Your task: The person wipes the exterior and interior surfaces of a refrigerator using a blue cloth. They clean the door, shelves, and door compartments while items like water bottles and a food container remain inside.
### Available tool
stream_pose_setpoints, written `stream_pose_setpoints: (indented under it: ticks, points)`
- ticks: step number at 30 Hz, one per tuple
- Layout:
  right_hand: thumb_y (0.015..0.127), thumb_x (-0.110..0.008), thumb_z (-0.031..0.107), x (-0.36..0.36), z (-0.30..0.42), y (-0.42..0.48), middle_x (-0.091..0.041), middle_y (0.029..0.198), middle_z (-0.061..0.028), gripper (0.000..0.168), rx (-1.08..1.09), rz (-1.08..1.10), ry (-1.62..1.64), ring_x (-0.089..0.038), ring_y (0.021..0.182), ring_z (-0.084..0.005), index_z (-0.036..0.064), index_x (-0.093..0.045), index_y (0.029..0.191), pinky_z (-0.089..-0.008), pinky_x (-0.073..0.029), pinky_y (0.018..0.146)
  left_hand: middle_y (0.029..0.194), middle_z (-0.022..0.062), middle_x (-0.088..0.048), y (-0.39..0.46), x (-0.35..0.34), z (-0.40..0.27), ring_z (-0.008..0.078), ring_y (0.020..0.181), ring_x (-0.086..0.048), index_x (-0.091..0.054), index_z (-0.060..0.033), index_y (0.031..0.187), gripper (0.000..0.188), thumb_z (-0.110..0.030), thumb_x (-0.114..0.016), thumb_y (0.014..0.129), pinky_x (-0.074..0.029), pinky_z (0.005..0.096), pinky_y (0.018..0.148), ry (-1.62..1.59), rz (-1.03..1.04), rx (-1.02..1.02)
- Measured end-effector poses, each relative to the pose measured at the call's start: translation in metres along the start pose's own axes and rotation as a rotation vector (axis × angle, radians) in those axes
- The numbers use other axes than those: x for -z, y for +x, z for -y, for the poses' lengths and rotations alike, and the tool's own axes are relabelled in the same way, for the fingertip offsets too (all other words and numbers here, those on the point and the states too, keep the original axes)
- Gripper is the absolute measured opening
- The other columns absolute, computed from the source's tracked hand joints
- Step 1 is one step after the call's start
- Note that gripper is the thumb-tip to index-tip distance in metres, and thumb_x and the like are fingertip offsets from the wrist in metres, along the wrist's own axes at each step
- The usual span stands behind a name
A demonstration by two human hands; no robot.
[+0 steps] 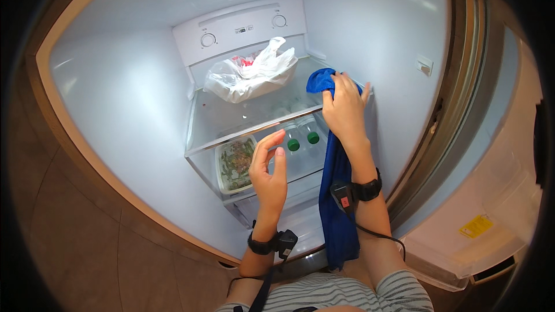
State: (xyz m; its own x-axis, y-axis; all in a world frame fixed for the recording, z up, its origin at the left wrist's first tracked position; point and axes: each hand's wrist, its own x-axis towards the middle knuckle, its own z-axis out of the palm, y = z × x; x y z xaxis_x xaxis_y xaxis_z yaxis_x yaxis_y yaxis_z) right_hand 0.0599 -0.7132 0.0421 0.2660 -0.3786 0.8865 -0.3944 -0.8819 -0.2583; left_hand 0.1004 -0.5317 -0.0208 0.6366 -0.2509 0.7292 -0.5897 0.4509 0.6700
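Note:
A blue cloth [338,169] lies bunched under my right hand [345,106] at the right side of the upper glass shelf [256,112] in an open fridge. Its long end hangs down past the shelf's front edge, beside my right forearm. My left hand [269,171] is raised in front of the lower shelf, fingers curved and apart from the thumb, holding nothing. A white plastic bag [253,73] with red print rests at the back of the upper shelf. Small specks show on the glass.
Below the glass stand a rectangular food container [236,164] and bottles with green caps [293,144]. Two dials are on the control panel [240,30] at the back. The open door with its clear bins [451,242] is at the right. A drawer lies under the lower shelf.

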Motion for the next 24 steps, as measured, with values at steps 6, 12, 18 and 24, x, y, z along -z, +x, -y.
stream_pose_setpoints:
  ticks: [6,12,18,24]
  points:
    - [0.076,-0.059,0.012,0.006,0.045,-0.009,-0.065,0.115,-0.0226,0.027,0.168,0.043,0.264,-0.06,0.113,-0.0356,-0.004,-0.065,0.097,-0.0449,-0.043,0.1,0.114,0.0086,-0.063,-0.007,0.007,0.002,0.0166,0.105,-0.06,-0.065,0.0007,0.113,0.026,0.003,-0.05,0.091,-0.047,0.0284,0.091,-0.005,-0.156,0.034]
    - [0.076,-0.063,0.017,-0.006,0.074,-0.024,-0.069,0.095,-0.0159,0.022,0.357,-0.105,0.566,-0.064,0.091,-0.0346,0.002,-0.066,0.093,-0.0458,-0.048,0.085,0.11,0.0069,-0.062,-0.013,-0.001,0.007,0.0136,0.099,-0.058,-0.063,0.0011,0.104,0.021,0.005,-0.047,0.092,-0.047,0.0264,0.086,-0.041,-0.251,0.023]
    - [0.083,-0.058,0.02,0.023,0.002,0.002,-0.064,0.074,-0.0195,0.021,-0.136,0.089,0.203,-0.062,0.073,-0.0406,0.002,-0.064,0.091,-0.0486,-0.05,0.069,0.108,0.0078,-0.063,-0.022,0.002,0.015,0.0141,0.098,-0.059,-0.065,0.0,0.102,0.023,0.008,-0.046,0.089,-0.047,0.0259,0.085,0.037,-0.156,0.033]
    - [0.077,-0.062,0.014,0.006,0.046,-0.015,-0.063,0.082,-0.0164,0.017,0.271,-0.101,0.421,-0.061,0.081,-0.036,0.001,-0.062,0.088,-0.0457,-0.048,0.076,0.097,0.0103,-0.068,-0.027,0.007,0.012,0.0206,0.092,-0.062,-0.066,-0.001,0.092,0.019,0.008,-0.05,0.087,-0.047,0.0291,0.083,0.126,-0.211,0.005]
